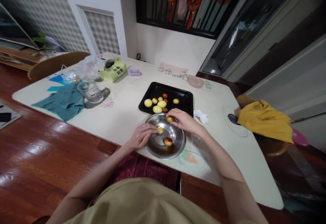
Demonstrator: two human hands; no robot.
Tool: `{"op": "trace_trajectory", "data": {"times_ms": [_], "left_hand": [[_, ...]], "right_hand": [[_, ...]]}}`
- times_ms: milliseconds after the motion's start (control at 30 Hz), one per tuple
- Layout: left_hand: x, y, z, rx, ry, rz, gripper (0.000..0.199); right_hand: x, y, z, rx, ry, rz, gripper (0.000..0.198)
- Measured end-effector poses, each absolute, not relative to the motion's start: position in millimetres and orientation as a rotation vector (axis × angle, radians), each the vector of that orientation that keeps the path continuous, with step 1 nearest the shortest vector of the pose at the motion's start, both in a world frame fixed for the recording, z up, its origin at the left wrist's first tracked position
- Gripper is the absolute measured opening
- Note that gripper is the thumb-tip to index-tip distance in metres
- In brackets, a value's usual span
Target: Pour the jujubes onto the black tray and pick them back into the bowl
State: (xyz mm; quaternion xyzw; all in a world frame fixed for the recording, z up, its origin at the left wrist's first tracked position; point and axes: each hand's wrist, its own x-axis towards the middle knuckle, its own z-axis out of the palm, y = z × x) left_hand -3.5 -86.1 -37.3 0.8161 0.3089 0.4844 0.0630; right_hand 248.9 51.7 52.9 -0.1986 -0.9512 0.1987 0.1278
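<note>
A shiny metal bowl (150, 149) stands at the near edge of the table, in front of a black baking tray (183, 98). My left hand (142, 134) reaches over the bowl's left side, its fingers closed on a small yellow fruit (160, 130). Above the far rim, my right hand (182, 119) pinches another yellowish round fruit (169, 118). Inside the bowl lies a red-and-yellow fruit (168, 142). On the tray are several yellow fruits (157, 109) of different sizes and a few small reddish ones (165, 95). Their exact kind is unclear.
Crumpled white tissue (201, 116) lies right of the tray. Toward the left are a teal cloth (63, 101), a clear plastic cup (89, 90), a plastic bag (89, 66) and a green tissue pack (113, 69). A yellow cloth (265, 118) hangs over a chair at right.
</note>
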Motion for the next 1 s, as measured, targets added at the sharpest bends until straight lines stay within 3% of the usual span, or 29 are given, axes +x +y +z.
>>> {"op": "trace_trajectory", "data": {"times_ms": [700,933,1000], "left_hand": [[-5,-87,-37,2.454,0.945,1.428,0.046],[-4,-88,-36,2.435,0.962,1.409,0.047],[-4,-87,-37,2.432,0.958,1.426,0.047]], "right_hand": [[230,29,40,-0.704,-3.034,0.560,0.023],[240,54,43,-0.590,-2.680,0.610,0.017],[245,72,38,-0.661,-2.522,0.547,0.023]]}}
